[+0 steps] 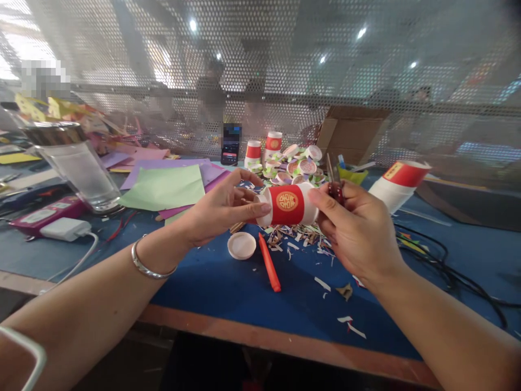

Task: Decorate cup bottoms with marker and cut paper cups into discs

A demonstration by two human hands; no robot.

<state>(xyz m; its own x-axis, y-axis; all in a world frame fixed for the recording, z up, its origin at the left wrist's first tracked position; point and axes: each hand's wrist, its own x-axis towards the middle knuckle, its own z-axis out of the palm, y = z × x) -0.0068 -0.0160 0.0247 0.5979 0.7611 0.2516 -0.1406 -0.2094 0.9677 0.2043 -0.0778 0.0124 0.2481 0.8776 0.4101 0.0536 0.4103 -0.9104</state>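
A small red and white paper cup (290, 204) with a gold emblem lies on its side in the air between my two hands. My left hand (222, 208) pinches its rim end, with a silver bangle on that wrist. My right hand (356, 231) touches the cup's base with the thumb and also grips small scissors (334, 182), whose blades point upward. Below the cup, on the blue table (228, 282), lie a cut-out white paper disc (241, 245), an orange pen (269, 263) and a heap of paper scraps (297, 239).
Coloured paper sheets (165, 185) and a clear plastic container (77, 165) are at the left, with a charger and cable (65, 229). Behind stand two upright cups (264, 147), a pile of cut cups (301, 165) and a phone (230, 144). A stack of cups (396, 182) and black cables (439, 260) are at the right. A perforated screen closes the back.
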